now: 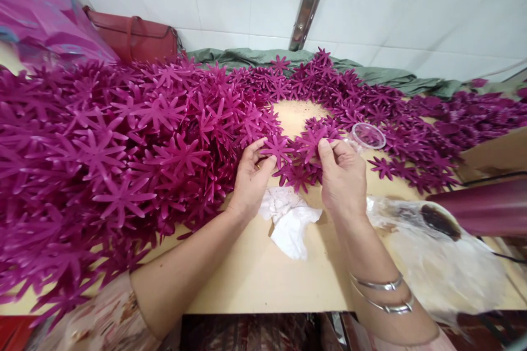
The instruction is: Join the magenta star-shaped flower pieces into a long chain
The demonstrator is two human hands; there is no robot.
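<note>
A huge heap of magenta star-shaped fabric flower pieces (102, 142) covers the left and back of a tan table (255, 279). My left hand (252, 178) pinches one flower piece (278, 149) by its petal at the heap's edge. My right hand (342, 175), with two silver bangles on the wrist, pinches another flower piece (312, 141) over a small cluster of pieces in front of me. A crumpled white cloth (290, 219) lies on the table just below both hands.
A small clear round dish (369, 135) sits right of my hands. A clear plastic bag (432, 252) lies at the right front, a dark maroon roll (481, 205) beside it. A brown bag (135, 38) and green cloth (255, 57) lie against the white tiled wall.
</note>
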